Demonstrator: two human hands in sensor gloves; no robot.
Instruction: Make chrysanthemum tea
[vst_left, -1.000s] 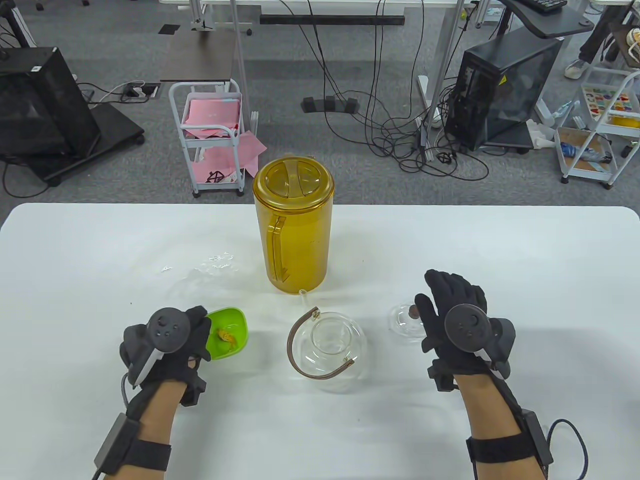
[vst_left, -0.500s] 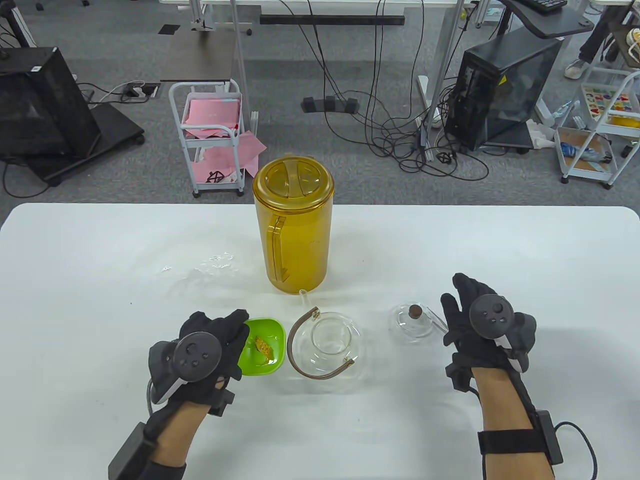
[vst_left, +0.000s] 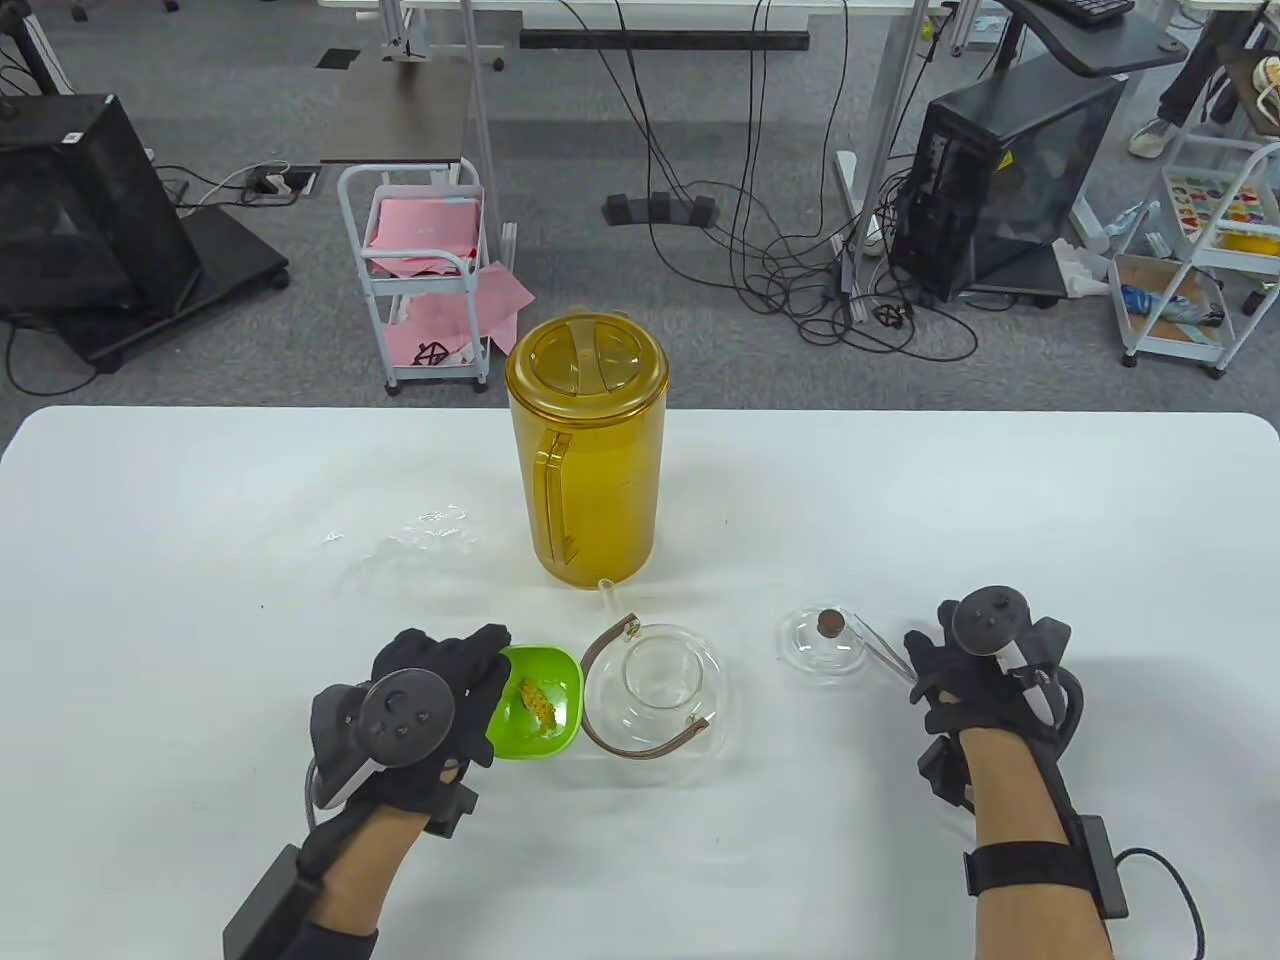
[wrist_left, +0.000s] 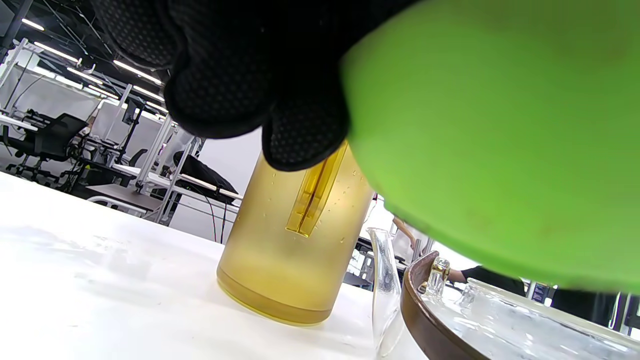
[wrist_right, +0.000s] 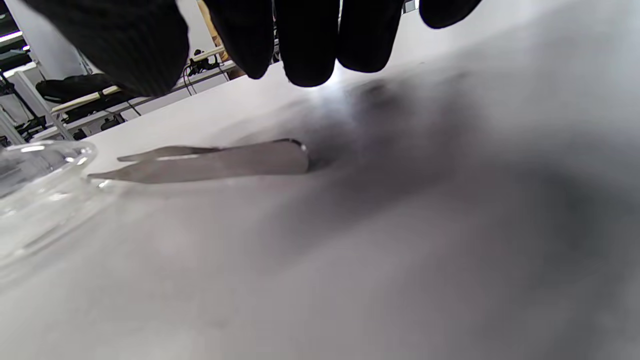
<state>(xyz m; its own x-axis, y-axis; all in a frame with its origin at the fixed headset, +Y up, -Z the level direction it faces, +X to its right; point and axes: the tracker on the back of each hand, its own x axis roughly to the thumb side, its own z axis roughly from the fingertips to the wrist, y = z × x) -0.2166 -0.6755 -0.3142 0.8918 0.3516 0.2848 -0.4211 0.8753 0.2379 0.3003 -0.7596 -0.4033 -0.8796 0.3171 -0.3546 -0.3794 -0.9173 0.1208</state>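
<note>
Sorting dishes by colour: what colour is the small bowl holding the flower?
Bright green bowl; table view shows it best.

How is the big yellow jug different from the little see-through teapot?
The yellow jug is tall and amber, while the glass teapot is low, round and clear. The jug has its lid on; the teapot is open, with its glass lid lying on the table beside it. The jug's handle runs down its side; the teapot's brown handle arches over its top. Both stand upright on the white table.
</note>
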